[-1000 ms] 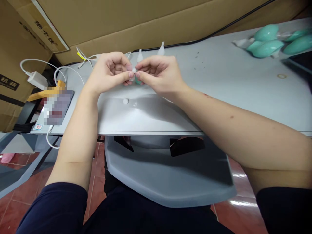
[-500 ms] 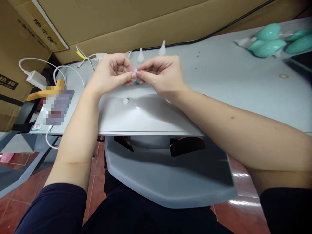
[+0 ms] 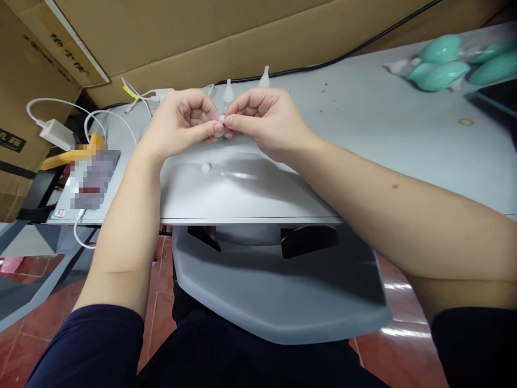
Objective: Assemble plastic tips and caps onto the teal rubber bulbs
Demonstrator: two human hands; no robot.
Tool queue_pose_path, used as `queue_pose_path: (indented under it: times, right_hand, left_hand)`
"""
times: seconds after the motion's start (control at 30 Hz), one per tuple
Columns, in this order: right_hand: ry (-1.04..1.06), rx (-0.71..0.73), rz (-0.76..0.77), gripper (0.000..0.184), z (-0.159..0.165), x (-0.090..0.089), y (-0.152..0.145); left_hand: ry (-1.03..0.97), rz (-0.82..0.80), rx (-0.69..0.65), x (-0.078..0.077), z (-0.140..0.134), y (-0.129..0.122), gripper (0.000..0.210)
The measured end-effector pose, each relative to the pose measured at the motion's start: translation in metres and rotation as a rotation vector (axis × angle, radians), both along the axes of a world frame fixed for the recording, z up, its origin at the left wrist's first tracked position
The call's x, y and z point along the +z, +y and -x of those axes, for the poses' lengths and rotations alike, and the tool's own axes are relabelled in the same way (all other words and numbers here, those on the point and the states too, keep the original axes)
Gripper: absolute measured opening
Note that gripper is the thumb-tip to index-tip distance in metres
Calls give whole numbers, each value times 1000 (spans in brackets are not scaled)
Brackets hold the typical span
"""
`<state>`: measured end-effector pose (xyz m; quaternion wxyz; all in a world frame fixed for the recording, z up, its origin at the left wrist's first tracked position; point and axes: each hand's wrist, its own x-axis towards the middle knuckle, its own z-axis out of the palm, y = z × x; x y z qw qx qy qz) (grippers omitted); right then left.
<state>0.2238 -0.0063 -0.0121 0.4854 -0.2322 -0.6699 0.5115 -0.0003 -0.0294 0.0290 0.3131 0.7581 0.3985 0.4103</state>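
Pinching at its fingertips, the bare left hand has its thumb and index finger closed on a small translucent whitish piece, and we see its other fingers loosely curled. From the opposite side, the bare right hand is in a matching pinch, thumb and forefinger pressed together at the same piece, so that the two sets of fingertips almost meet around it. We find this piece just above the pale grey flat tabletop, and its exact shape is mostly hidden by the fingers. A sliver of teal shows just below the fingertips, but we cannot tell what it belongs to.

Just behind the fingers we notice a tapered translucent white nozzle standing upright, with a second slender white nozzle behind the right hand. Nearer the front edge, a small round white disc lies on the tabletop. Toward the far right we see several glossy teal rounded bulbs in clear wrapping, and a thin beige ring lying flat in front of them, well apart from both hands.
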Motion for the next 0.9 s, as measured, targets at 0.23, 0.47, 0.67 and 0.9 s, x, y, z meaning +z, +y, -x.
queue_pose_path:
  times: [0.23, 0.47, 0.67, 0.9]
  right_hand:
    - [1, -5, -151, 40, 1, -1, 5]
    - [-84, -100, -314, 38, 1, -4, 2]
    - [-341, -180, -429, 24, -6, -1, 0]
    - [-556, -182, -571, 21, -6, 7, 0]
  left_hand:
    - [16, 21, 11, 2, -2, -3, 36]
    - [19, -12, -4, 4, -4, -5, 42]
    - [43, 6, -6, 4, -3, -4, 43]
    - [44, 14, -22, 2, -2, -4, 41]
